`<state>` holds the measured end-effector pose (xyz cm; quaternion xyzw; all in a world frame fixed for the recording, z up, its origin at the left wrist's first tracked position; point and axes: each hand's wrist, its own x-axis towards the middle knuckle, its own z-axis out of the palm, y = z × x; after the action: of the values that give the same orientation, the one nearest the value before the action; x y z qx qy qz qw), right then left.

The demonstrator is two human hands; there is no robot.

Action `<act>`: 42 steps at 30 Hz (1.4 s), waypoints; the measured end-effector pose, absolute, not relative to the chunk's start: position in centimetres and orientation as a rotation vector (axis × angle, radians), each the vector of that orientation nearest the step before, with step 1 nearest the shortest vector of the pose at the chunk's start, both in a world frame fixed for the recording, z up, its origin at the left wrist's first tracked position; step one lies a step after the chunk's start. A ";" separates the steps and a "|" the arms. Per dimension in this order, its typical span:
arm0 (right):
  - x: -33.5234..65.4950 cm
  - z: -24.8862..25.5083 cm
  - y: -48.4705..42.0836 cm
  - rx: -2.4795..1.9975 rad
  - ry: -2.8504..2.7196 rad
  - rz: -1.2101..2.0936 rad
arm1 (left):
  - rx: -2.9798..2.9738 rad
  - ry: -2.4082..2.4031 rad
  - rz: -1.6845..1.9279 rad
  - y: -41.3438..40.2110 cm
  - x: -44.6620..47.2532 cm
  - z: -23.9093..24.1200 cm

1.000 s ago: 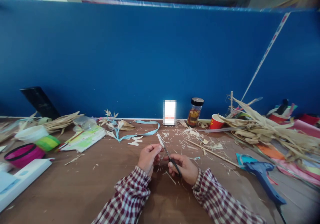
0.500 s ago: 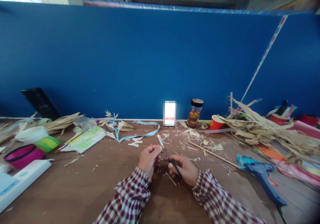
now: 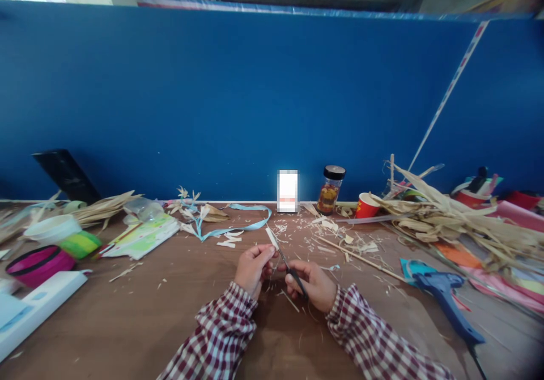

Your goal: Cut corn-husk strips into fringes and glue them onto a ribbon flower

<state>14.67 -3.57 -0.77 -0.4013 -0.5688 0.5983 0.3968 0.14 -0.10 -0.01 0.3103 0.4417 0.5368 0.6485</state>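
White and narrow, a strip (image 3: 271, 237) pokes forward above the worktop (image 3: 148, 323), pinched by the left hand (image 3: 251, 271), the nearer one; the right hand (image 3: 317, 288) grips black-handled scissors (image 3: 296, 281), their blades slanting forward-left, nearly along the strip's long axis; whether they touch it, I cannot tell.

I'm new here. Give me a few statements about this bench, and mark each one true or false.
1. The right hand holds scissors. True.
2. The left hand is holding a blue ribbon. False: it pinches a pale strip.
3. The red cup stands to the right of the jar. True.
4. The jar has no lid. False: a dark-rimmed lid is on it.
5. The glue gun lies right of both hands. True.
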 end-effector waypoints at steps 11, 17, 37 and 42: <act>14.7 -0.9 -3.5 -1.062 -1.439 1.512 | 0.697 1.004 1.220 -0.1 0.1 -0.1; 14.6 -1.1 -3.5 -1.067 -1.446 1.506 | 0.695 0.960 1.223 0.0 0.2 -0.1; 14.8 -1.1 -3.6 -1.102 -1.480 1.493 | 0.734 1.030 1.239 0.1 -0.1 -0.1; 14.7 -1.0 -3.5 -1.117 -1.458 1.506 | 0.745 1.038 1.246 0.1 -0.1 0.1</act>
<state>14.70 -3.50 -1.01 -0.4363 -0.5692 0.5881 0.3738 -0.10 0.07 0.14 0.3252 0.4527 0.5435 0.6276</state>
